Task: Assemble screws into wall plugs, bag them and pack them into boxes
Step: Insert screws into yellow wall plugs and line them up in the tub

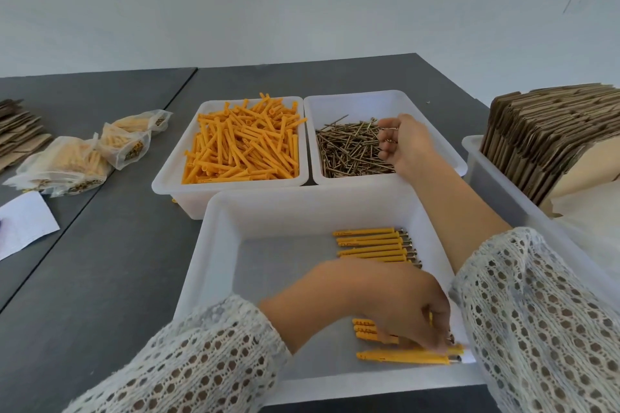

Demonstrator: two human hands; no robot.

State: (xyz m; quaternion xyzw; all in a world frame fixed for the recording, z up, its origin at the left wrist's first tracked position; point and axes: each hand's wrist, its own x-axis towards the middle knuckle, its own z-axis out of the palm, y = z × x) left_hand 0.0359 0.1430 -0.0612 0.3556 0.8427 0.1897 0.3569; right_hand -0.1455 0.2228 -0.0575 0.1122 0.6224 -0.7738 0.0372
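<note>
Behind, grey table (110,265) apparently meets pale wall (302,0).

Both arms wear the same knitted top, white or off-white, in an open lacework; the left sleeve (201,355) shows a honeycomb of small rounded holes, with darker tones showing through the gaps; the right sleeve (536,312) carries the same mesh, broken by denser wavy bands running along its length; each sleeve ends loosely short of the wrist, leaving the forearm bare; the left hand (379,298) and right hand (399,137) are bare, no gloves.
</note>
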